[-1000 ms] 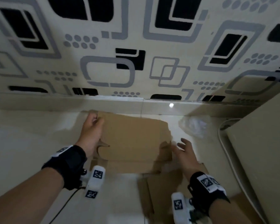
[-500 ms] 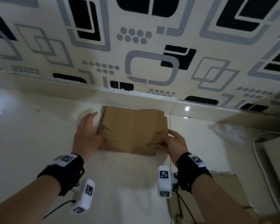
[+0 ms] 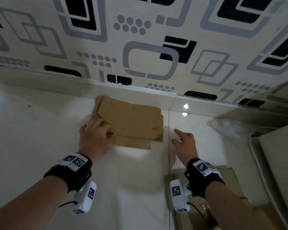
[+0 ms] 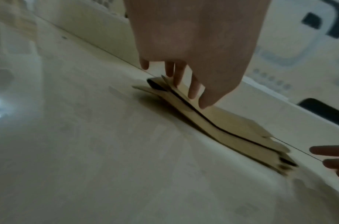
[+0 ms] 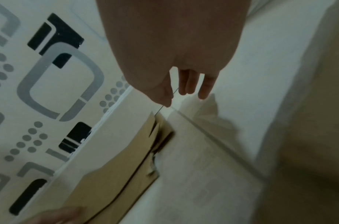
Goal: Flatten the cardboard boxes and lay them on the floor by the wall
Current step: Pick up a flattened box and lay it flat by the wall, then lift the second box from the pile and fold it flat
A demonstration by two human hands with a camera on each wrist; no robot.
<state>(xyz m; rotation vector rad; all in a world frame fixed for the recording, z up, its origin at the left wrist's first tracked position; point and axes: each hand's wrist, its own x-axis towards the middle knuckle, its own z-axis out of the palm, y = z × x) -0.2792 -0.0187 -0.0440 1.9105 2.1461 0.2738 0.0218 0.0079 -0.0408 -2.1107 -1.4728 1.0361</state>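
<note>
The flat cardboard box point(image 3: 131, 120) is lying on the pale floor point(image 3: 40, 138), right up against the bottom of the patterned wall point(image 3: 140, 47). The left hand point(image 3: 95, 138) is resting on its left edge with fingers loose and straight, not gripping it. The right hand point(image 3: 184, 143) is hovering just beside the box, fingers spread, holding nothing.
</note>
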